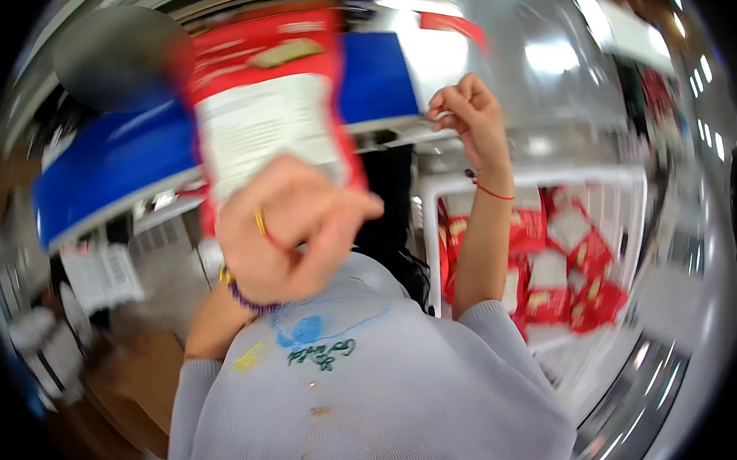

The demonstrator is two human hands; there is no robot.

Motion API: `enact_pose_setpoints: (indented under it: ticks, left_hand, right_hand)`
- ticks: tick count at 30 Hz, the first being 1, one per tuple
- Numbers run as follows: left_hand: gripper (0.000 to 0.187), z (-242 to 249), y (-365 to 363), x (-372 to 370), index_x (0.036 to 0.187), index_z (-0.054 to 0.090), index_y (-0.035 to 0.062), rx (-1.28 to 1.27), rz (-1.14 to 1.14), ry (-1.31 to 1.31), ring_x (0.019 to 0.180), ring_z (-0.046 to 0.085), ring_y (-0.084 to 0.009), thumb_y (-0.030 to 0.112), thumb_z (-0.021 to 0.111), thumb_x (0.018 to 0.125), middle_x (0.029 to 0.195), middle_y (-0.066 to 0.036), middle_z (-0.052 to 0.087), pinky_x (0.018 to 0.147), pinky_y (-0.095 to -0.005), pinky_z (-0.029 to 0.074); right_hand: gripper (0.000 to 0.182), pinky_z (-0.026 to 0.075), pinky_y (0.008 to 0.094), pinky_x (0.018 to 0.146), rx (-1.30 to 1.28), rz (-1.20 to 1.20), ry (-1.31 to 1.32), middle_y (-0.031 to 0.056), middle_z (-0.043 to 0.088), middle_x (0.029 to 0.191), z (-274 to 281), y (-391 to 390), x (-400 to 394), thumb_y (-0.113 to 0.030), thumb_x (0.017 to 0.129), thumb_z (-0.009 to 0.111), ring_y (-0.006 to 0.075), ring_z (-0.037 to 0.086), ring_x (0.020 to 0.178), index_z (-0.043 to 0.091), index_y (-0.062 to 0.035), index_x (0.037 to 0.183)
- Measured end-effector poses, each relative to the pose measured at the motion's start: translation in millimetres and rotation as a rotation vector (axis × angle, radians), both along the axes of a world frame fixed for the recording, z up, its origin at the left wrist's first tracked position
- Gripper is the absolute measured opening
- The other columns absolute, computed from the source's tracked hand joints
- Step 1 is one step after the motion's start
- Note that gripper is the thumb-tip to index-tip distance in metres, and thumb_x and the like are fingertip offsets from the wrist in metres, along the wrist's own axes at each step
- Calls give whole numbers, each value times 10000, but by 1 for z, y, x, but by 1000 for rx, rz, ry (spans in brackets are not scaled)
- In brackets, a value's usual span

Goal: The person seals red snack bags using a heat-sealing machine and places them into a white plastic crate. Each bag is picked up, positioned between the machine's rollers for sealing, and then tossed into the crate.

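My left hand [290, 229], with a gold ring and a beaded bracelet, is closed on the lower part of a red and white food pouch [269, 111]. The pouch is held up close to the camera and blurred; its back label with fine print faces me. To its right, my right hand [469, 115] is raised beside the end of a blue panel [378, 77]. Its fingers are curled in, and nothing shows between them. A thin red string circles that wrist.
Below my right arm stands a white crate [643, 210] with several red pouches [548, 292]. A shiny metal surface [535, 83] spreads behind it. At left are a labelled white sheet [103, 274] and a cardboard box [136, 380]. A blurred dark round shape [118, 56] sits at upper left.
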State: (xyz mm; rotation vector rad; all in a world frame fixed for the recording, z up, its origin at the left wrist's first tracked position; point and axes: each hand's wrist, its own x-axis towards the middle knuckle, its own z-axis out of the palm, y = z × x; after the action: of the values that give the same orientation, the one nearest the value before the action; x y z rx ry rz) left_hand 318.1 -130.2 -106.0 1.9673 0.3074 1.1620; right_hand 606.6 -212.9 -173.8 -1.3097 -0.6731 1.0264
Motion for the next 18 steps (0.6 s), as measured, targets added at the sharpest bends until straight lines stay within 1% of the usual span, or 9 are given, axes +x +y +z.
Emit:
enact_pose_setpoints:
  ticks: [3,4,5,7,8,11,13,15,18]
  left_hand:
    - [126,-10,-23,35,801,717,52,-42,-354,99,515,488,-135,-34,662,729,674,-55,551,446,-255,371]
    - [119,-14,-30,43,798,715,46,-88,-381,145,519,485,-133,-38,657,739,676,-52,552,448,-253,364]
    - [113,-18,-37,51,796,713,40,-131,-394,200,522,483,-132,-43,652,748,677,-50,554,449,-251,356]
    - [119,-20,-48,62,815,717,31,-227,-416,292,535,453,-89,-48,628,797,709,-31,554,465,-234,325]
    - [122,-20,-48,70,824,718,30,-233,-446,316,535,450,-84,-46,624,808,714,-29,553,465,-232,323]
    - [112,-23,-61,86,846,718,22,-219,-506,372,540,454,-78,-32,620,834,718,-26,547,469,-226,328]
    - [100,-24,-66,92,849,718,19,-185,-541,400,548,466,-79,-21,627,837,718,-26,543,475,-224,339]
    - [120,-23,-74,94,831,714,13,-233,-533,449,570,474,-87,-16,599,848,715,-32,546,502,-228,341]
    - [145,-24,-82,97,814,711,6,-302,-515,515,591,478,-98,-14,573,854,711,-38,548,530,-231,343]
  right_hand:
    - [193,547,285,571,156,-45,233,155,650,939,-15,-114,18,-91,931,586,203,654,730,421,-90,831]
    - [115,548,281,617,145,-165,264,143,651,957,-20,-152,20,-114,935,586,197,650,758,487,-61,913]
    - [115,548,281,617,146,-235,252,143,651,957,-27,-188,24,-114,935,586,197,650,758,487,-61,913]
    - [137,552,287,685,-72,-823,95,119,653,962,-43,-254,32,-120,937,583,194,646,821,536,-28,1027]
    - [158,551,292,718,-90,-987,72,121,649,984,-51,-283,41,-113,932,587,198,642,852,546,-10,1044]
    - [188,553,325,780,19,-1402,47,133,628,1040,-88,-393,85,-97,905,618,220,634,895,565,33,1030]
    - [258,536,376,900,-3,-1522,13,144,626,1057,-89,-445,115,-62,882,639,245,616,1002,565,64,1095]
    - [319,541,375,851,-150,-1639,-181,130,607,1090,-92,-485,155,-106,849,694,245,598,1001,563,29,1106]
    - [422,528,378,741,-182,-1843,-205,77,588,1126,-74,-490,192,-200,785,771,210,562,971,567,-69,1131]
